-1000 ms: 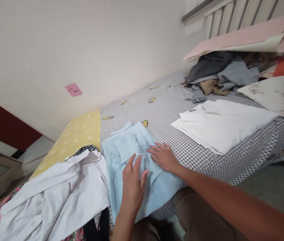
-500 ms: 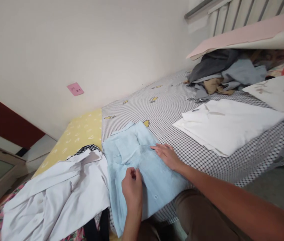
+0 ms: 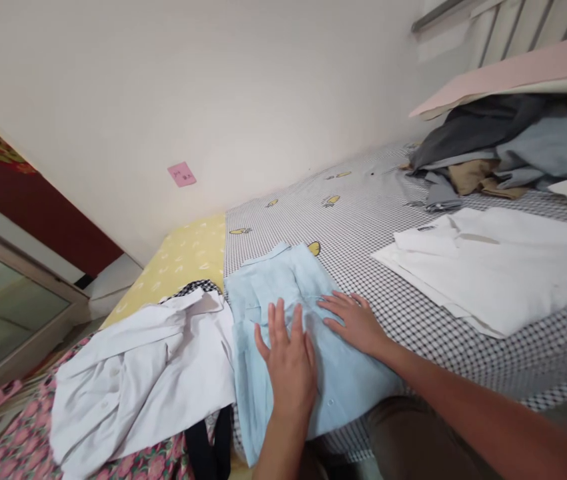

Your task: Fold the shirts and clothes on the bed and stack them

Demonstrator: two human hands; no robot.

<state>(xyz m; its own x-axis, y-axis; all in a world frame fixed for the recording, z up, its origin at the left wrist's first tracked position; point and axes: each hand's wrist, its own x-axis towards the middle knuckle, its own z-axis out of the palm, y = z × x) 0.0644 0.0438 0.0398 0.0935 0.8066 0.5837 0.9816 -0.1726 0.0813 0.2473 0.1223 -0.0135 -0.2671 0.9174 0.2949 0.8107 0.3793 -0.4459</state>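
A light blue shirt (image 3: 348,390) lies partly folded on the bed in front of me, one small button showing near its lower edge. Over its middle is my left hand (image 3: 289,357), palm down with the fingers spread. My right hand (image 3: 356,321) rests flat on the shirt's right side, its fingers stretched out over the cloth. Neither hand grips anything. Just left of the blue shirt lies a crumpled white shirt (image 3: 148,380) with buttons.
A folded white shirt (image 3: 503,267) lies to the right on the checked bedsheet (image 3: 363,220). Beyond it sits a heap of dark, grey and brown clothes (image 3: 488,140) under a pink board (image 3: 523,73). A wall (image 3: 273,87) runs behind the bed.
My left hand has opened from a closed pinch and moved slightly up onto the shirt. My right hand stays on the right side, fingers more spread. The view has turned left.
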